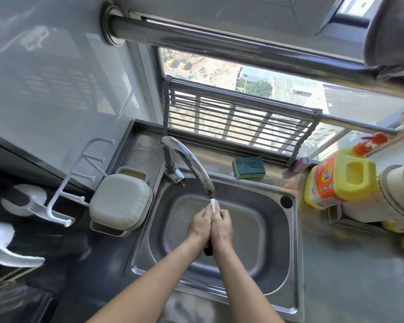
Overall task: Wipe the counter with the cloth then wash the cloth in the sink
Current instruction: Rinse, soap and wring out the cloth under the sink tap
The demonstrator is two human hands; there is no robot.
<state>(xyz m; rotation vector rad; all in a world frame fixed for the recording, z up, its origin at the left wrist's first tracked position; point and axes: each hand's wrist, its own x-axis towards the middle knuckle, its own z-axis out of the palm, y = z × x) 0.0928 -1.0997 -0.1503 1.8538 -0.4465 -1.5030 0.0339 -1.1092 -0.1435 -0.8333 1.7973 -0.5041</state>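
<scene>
Both my hands are pressed together over the steel sink (275, 231), under the spout of the chrome tap (191, 164). A thin stream of water (212, 205) falls onto them. My left hand (200, 223) and my right hand (222, 226) squeeze a dark cloth (208, 249) between them. Only a dark end of it shows below my wrists and a small bit by my right fingers; the rest is hidden inside my palms.
A green scouring sponge (248, 167) lies on the ledge behind the sink. A yellow and orange detergent jug (338, 180) stands at the right. A white lidded box (120, 201) and a white hook rack (79, 178) sit at the left. A folding rack (238, 120) leans on the window.
</scene>
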